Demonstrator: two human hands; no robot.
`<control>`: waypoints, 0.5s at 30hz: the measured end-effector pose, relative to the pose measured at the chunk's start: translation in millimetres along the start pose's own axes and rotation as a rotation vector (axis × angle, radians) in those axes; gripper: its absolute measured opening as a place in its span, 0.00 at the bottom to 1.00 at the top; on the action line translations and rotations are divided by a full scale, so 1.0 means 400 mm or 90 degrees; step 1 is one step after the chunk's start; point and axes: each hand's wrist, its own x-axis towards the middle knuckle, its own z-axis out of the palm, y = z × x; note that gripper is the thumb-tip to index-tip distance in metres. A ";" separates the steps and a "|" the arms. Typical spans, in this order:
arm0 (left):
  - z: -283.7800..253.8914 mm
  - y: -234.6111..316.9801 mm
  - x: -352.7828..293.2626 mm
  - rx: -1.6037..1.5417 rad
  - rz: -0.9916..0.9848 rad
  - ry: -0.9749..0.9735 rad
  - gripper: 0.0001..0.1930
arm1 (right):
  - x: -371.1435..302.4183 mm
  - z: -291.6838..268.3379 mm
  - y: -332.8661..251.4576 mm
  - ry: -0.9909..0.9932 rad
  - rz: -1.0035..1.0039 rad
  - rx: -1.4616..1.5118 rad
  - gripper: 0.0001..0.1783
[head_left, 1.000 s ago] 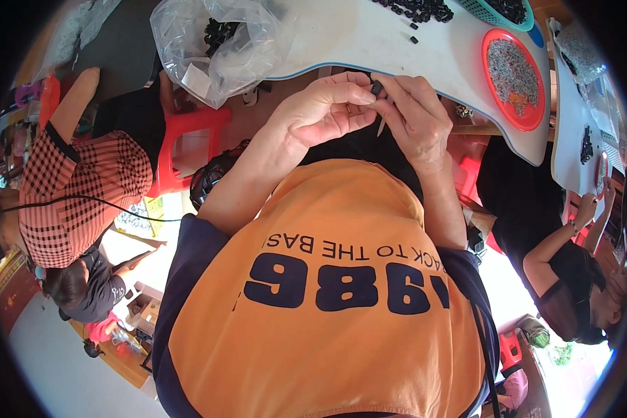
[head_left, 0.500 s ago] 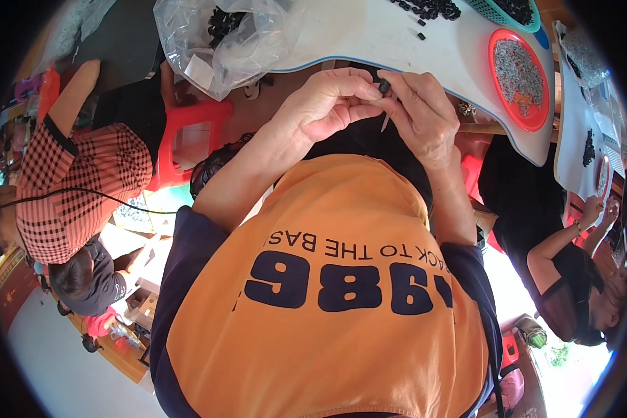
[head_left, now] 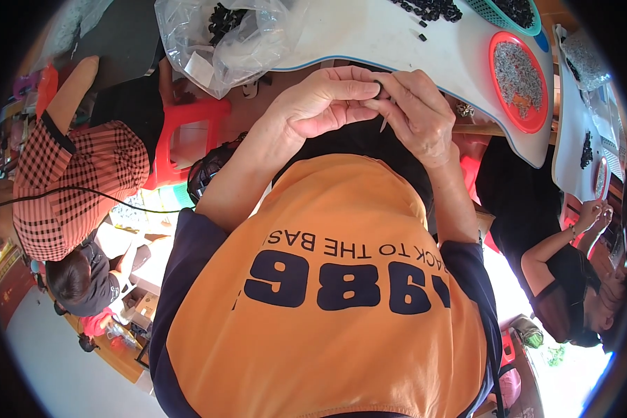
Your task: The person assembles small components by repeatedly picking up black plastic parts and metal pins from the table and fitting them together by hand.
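Observation:
In front of my chest, my left hand point(head_left: 325, 102) and my right hand point(head_left: 419, 117) meet fingertip to fingertip. Between them is a small black part point(head_left: 378, 86), pinched by the thumb and fingers of both and mostly covered. Its exact kind is too small to make out. Below the fingers of my right hand sticks out a thin pointed sliver point(head_left: 383, 125), like a blade or pin; how it is held is hidden. Both hands are just off the near edge of the white table point(head_left: 348, 38).
A clear plastic bag point(head_left: 247, 59) with black pieces lies at the table's left. Loose black pieces point(head_left: 432, 10), a green basket point(head_left: 498, 15) and a red tray point(head_left: 494, 66) of small metal parts are toward the right. Co-workers sit either side; a red stool point(head_left: 188, 115) stands left.
The black part has turned or sunk between my fingertips and shows less now. My hands have shifted very slightly left. At the right, a co-worker's hands have moved closer together.

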 end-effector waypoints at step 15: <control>0.027 -0.079 0.081 -0.240 0.107 0.165 0.08 | -0.018 -0.008 0.015 0.097 0.304 0.037 0.08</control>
